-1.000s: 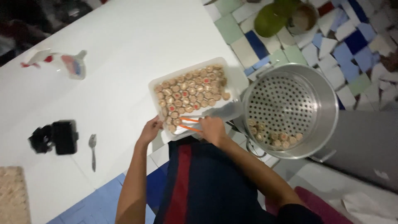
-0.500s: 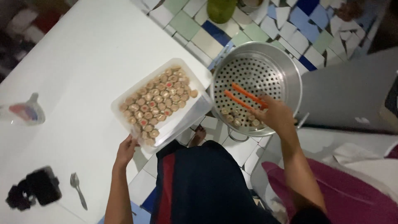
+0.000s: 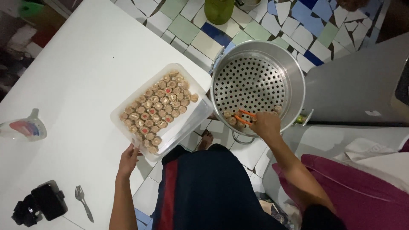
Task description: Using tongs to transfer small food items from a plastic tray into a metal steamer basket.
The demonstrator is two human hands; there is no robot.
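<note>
A white table (image 3: 81,72) fills the left of the scene, over a floor of broken tiles in white, green and blue. On it, the left hand (image 3: 128,159) grips the near corner of a white tray (image 3: 187,123) of dumplings; its long axis runs near-left to far-right. To the right, the right hand (image 3: 266,125) clenches orange tongs (image 3: 245,117), tips pointing left, inside the perforated steamer pot (image 3: 255,85).

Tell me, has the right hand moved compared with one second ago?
Yes. The right hand with the orange tongs went from the tray of dumplings across into the steamer pot, near its front rim.
</note>
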